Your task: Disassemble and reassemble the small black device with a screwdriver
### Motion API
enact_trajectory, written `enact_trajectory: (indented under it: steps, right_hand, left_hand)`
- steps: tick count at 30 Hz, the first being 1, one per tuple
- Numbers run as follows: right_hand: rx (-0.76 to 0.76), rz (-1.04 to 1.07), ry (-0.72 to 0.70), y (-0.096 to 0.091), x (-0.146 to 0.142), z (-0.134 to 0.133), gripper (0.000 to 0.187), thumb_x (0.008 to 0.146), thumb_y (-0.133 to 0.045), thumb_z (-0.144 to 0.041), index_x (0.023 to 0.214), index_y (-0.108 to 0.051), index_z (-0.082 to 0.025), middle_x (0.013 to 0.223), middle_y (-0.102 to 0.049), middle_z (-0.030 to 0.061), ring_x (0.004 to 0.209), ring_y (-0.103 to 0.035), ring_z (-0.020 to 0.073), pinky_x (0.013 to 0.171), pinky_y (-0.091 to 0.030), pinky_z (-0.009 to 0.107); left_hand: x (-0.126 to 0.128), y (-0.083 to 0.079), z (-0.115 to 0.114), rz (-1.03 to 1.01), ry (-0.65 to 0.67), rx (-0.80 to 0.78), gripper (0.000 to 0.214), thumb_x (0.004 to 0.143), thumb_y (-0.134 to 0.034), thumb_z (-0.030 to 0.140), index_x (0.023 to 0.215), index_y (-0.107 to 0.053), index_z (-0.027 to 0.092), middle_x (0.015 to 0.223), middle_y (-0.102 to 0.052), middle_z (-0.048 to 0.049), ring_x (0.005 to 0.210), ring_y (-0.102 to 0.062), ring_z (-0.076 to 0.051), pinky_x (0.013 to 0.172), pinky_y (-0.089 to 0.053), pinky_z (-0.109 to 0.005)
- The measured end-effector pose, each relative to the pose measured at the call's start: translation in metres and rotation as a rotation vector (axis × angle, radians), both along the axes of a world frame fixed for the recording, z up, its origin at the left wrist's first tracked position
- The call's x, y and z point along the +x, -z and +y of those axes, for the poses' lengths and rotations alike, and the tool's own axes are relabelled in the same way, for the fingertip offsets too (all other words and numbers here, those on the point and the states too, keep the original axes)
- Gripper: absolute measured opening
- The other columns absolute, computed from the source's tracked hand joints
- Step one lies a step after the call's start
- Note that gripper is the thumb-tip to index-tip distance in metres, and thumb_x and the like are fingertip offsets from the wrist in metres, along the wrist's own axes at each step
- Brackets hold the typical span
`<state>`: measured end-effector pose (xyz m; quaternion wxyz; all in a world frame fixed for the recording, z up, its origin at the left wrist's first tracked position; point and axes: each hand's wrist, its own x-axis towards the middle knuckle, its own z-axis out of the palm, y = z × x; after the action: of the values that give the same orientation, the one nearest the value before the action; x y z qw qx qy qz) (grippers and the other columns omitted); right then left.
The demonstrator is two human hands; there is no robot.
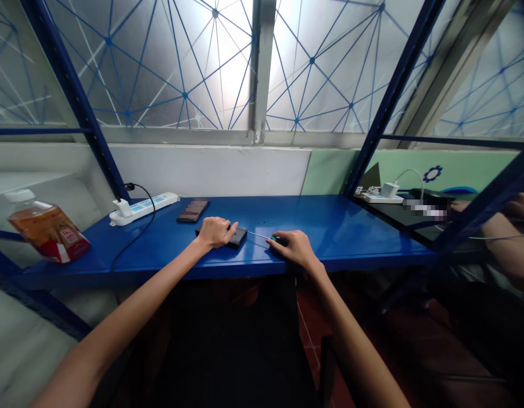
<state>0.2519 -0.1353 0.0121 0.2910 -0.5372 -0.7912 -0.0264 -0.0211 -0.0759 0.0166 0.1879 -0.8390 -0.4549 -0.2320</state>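
A small black box (237, 238) lies on the blue tabletop, and my left hand (214, 232) is closed over it, pressing it from above. Part of the box is hidden under that hand. My right hand (293, 247) is wrapped round the handle of a screwdriver (258, 235), whose handle shows some green and black. Its thin metal shaft points left, with the tip at the right side of the box; whether it touches I cannot tell. Behind my left hand lies a phone (193, 210), partly blurred out.
At the back left is a white power strip (145, 208) with a plug and a black cable (149, 226). A tilted bottle of orange-brown drink (49, 229) stands at far left. Blue metal posts (378, 122) frame the desk. To the right, another person's arm (506, 243) reaches over the neighbouring desk.
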Motion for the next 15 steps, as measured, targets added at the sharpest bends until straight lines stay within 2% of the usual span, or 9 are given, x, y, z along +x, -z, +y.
enact_trajectory:
  steps: [7, 15]
  right_hand:
    - [-0.023, 0.001, 0.01, -0.0012, 0.0003, 0.0003, 0.039, 0.089, -0.057, -0.055, 0.093, -0.078, -0.023, 0.08, -0.077, 0.0071, 0.073, -0.07, 0.0206, 0.063, -0.038, 0.026]
    - [-0.04, 0.047, -0.011, 0.0005, 0.002, 0.002, 0.037, 0.087, -0.06, -0.055, 0.093, -0.078, -0.023, 0.086, -0.077, 0.0068, 0.078, -0.071, 0.0215, 0.065, -0.041, 0.026]
  left_hand:
    - [-0.0013, 0.0021, 0.0026, 0.006, 0.001, 0.011, 0.063, 0.098, -0.029, 0.046, 0.062, -0.071, 0.014, 0.065, -0.069, -0.015, 0.061, -0.062, -0.022, 0.052, -0.027, -0.028]
    - [-0.0015, 0.0017, 0.0037, -0.001, 0.008, -0.001, 0.065, 0.098, -0.029, 0.047, 0.062, -0.071, 0.014, 0.064, -0.069, -0.0153, 0.061, -0.062, -0.022, 0.052, -0.027, -0.028]
